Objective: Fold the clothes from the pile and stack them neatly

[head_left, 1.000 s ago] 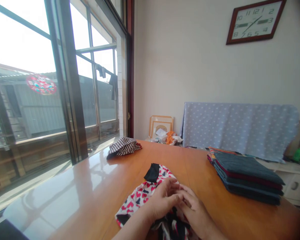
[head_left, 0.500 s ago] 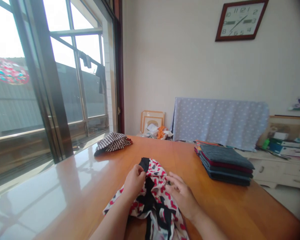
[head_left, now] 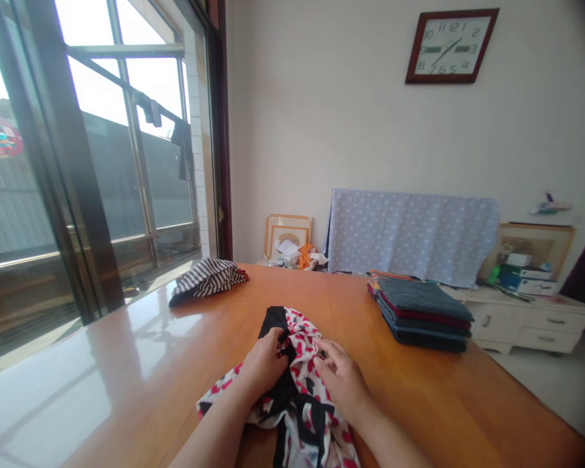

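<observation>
A white garment (head_left: 306,372) with red and dark heart-like prints and black trim lies rumpled on the wooden table (head_left: 141,403) in front of me. My left hand (head_left: 264,361) is closed on its black-trimmed part near the far end, fingertips curled into the cloth. At the garment's right edge, my right hand (head_left: 340,376) has its thumb and fingers bent together on the printed fabric. The near part of the garment spreads loosely between my forearms, with its black bands twisted. My left forearm covers some of its left side.
A black-and-white striped piece of clothing (head_left: 207,281) lies at the table's far left. To the right is a stack of folded dark clothes (head_left: 422,312). Beyond the table stand a cloth-draped object (head_left: 409,234) and a white cabinet (head_left: 526,322). Glass windows (head_left: 102,169) line the left.
My left hand has moved nearer along the black trim, leaving more of the dark far corner showing. My right hand has closed in on the right edge. The camera view has turned slightly right.
</observation>
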Demonstrator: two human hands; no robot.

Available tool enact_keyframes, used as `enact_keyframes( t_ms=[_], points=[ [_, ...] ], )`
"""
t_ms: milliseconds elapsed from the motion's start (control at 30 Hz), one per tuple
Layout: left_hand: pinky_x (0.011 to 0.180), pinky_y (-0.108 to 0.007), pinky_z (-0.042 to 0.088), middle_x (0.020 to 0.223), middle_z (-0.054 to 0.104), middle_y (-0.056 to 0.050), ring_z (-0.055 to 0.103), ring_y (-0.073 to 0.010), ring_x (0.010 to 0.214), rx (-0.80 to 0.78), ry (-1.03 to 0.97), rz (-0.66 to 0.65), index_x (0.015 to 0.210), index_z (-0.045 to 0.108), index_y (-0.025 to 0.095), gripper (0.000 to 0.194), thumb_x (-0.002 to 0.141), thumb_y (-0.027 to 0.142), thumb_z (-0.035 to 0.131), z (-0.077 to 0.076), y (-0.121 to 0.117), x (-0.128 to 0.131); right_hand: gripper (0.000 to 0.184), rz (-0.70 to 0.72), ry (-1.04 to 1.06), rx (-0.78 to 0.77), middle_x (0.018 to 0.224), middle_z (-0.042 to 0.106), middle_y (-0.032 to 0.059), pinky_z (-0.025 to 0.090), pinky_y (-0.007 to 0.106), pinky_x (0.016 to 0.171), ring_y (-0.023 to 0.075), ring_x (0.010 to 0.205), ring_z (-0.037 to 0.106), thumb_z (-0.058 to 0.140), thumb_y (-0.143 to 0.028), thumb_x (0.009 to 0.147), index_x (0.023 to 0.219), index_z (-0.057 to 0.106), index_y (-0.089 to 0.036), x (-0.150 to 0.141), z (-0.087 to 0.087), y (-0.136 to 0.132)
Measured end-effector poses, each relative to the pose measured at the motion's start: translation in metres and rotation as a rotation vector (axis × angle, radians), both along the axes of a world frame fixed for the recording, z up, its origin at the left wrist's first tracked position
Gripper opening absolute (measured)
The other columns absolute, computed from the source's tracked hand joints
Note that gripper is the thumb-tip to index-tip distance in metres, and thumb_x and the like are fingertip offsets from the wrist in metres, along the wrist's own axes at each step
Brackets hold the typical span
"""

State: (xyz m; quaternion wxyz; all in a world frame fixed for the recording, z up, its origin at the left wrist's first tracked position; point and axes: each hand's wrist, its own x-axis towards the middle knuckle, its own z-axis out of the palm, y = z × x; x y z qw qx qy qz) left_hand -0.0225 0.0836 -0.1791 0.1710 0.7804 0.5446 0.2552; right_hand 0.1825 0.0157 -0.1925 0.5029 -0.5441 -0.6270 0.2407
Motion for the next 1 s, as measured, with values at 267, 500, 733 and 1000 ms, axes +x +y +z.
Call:
enact_keyframes(
  t_ms=[267,500,733,1000],
  points=[
    [0.065,-0.023,0.036,0.093,0.067,-0.001,0.061,-0.0152,0.077,-0.046,-0.091,-0.163,0.129,0.050,0.022,0.054,0.076,0.014,0.052,0.002,-0.007,0.014,0.043,0.038,-0.110,-0.038,0.138,0.057,0.0108,0.042,0.041,0.106,0.0273,0.129,0.052,0.055,-0.049,0.089,0.120,0.071,-0.024,0.003,0.007,0.000],
    [0.063,-0.023,0.037,0.080,0.065,0.002,0.061,-0.0148,0.071,-0.034,-0.158,-0.058,0.123,0.051,0.021,0.043,0.079,0.018,0.050,0.001,0.005,0.011,0.035,-0.037,-0.049,-0.057,0.095,0.070,0.0074,0.053,0.032,0.079,0.0202,0.083,0.066,0.059,-0.046,0.087,0.102,0.076,-0.019,0.011,0.007,0.005],
    [0.061,-0.023,0.037,0.076,0.063,0.003,0.058,-0.0137,0.068,-0.042,-0.199,-0.142,0.118,0.056,0.021,0.040,0.079,0.019,0.050,0.000,0.003,0.014,0.044,0.045,-0.124,0.000,0.118,0.065,0.0046,0.050,0.031,0.091,0.0193,0.102,0.064,0.060,-0.027,0.084,0.127,0.066,-0.032,0.008,0.009,0.000],
    [0.064,-0.023,0.038,0.078,0.063,0.002,0.056,-0.0135,0.068,-0.065,-0.220,-0.232,0.116,0.063,0.019,0.041,0.077,0.017,0.048,0.003,-0.001,0.017,0.028,0.002,-0.267,-0.061,0.095,0.072,0.0019,0.050,0.027,0.078,0.0186,0.086,0.066,0.061,-0.024,0.079,0.101,0.077,-0.031,0.007,0.010,0.001]
  ],
)
